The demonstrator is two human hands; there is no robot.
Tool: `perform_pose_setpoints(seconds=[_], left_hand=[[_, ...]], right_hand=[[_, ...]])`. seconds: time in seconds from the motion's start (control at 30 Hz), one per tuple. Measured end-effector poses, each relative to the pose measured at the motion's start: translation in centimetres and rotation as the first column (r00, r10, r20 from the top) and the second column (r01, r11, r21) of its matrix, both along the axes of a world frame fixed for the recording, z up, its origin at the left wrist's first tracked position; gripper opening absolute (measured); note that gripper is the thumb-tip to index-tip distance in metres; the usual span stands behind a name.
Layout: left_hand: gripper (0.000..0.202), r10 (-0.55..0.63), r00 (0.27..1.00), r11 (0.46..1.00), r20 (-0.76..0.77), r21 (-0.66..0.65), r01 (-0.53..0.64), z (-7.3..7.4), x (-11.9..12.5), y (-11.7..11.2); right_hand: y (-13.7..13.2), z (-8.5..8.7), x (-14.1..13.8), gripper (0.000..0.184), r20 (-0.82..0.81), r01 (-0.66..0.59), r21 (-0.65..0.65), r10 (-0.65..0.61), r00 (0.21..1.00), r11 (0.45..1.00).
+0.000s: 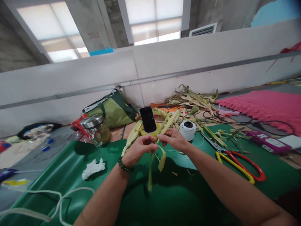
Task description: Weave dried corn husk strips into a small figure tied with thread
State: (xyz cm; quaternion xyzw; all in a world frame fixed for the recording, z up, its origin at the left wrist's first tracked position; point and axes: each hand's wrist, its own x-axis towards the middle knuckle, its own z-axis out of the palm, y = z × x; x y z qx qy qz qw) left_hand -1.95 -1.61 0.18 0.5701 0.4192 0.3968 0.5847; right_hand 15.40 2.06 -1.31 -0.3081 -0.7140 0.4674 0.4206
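Both my hands meet over the green table cover, pinching strips of pale yellow-green corn husk (161,159). My left hand (140,148), with a dark beaded bracelet at the wrist, closes thumb and fingers on the husk, and strip ends hang below it. Close against it, my right hand (172,139) grips the husk too, with a longer piece rising above the fingers. The exact fingertip contact is partly hidden. Just behind stands a black phone (148,120) on a yellow roll (152,131). A white spool of thread (187,130) is right of my right hand.
Large scissors with red and yellow handles (242,164) lie at right. A heap of dry husks (192,99) is at the back. Leftward are a glass jar (96,130), a green bag (113,110), a crumpled white tissue (93,168) and a white cord (60,201).
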Motion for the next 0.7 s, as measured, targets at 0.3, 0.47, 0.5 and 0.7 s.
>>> perform_pose_setpoints(seconds=[0.3, 0.47, 0.5, 0.7], left_hand=[[0.046, 0.094, 0.994, 0.996, 0.048, -0.007, -0.094, -0.7, 0.2, 0.3], [0.041, 0.112, 0.993, 0.993, 0.033, 0.043, -0.114, -0.7, 0.3, 0.3], [0.04, 0.103, 0.995, 0.994, 0.018, 0.042, -0.104, -0.7, 0.4, 0.2], [0.036, 0.054, 0.998, 0.997, -0.044, 0.058, -0.052, -0.5, 1.0, -0.4]], right_hand=[[-0.1, 0.3, 0.2, 0.031, -0.108, -0.285, -0.229, 0.267, 0.958, 0.931], [0.0, 0.2, 0.0, 0.033, -0.065, -0.231, -0.133, 0.224, 0.972, 0.964], [0.0, 0.2, -0.1, 0.034, -0.06, -0.196, -0.094, 0.191, 0.98, 0.976], [0.1, -0.3, -0.6, 0.036, -0.021, -0.06, -0.027, 0.059, 0.998, 0.998]])
